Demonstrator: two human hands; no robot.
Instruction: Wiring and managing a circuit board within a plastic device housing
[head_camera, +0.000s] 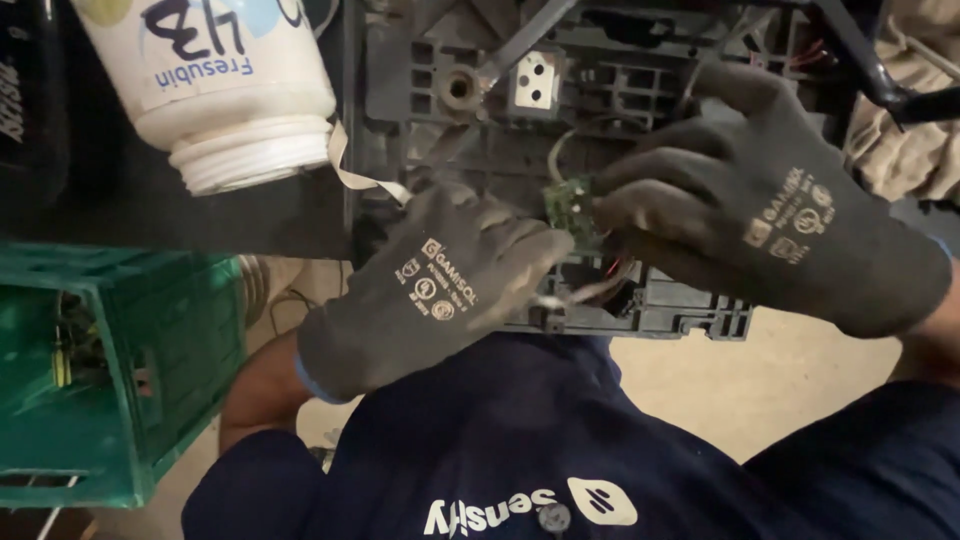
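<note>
Left hand: the left hand (440, 285) wears a dark grey work glove with pale printed marks on its back; it lies low in the middle of the view, fingers curled and drawn together toward the small green circuit board (570, 205); the fingertips sit just left of and under the board, touching the frame's lower edge; whether they pinch the pale wire (585, 290) below cannot be told

Right hand: the right hand (770, 215) wears the same kind of glove; it comes in from the right, fingers bent and pressed close on the board's right edge; thumb and forefinger seem to pinch the board, though the grip itself is partly hidden

Circuit board: small, green, roughly upright, held between the two hands at the centre of the view, against the lower part of the frame; thin wires run from it, a pale loop above and reddish strands below

Frame: a dark grey plastic frame (620, 90) with ribs, square cut-outs and round bosses fills the top middle; a small white metal plate (535, 80) with holes sits in it, above the board; a pale flat ribbon cable (365, 175) hangs from its left edge

Jar: a white plastic jar (220, 80) with a threaded open neck lies tilted at top left, well apart from both hands

Crate: a green plastic crate (120, 370) stands at the left, below the jar

Clothing: a dark blue shirt (520, 440) fills the bottom of the view

Floor: a pale beige floor (750, 380) shows below the frame
</note>
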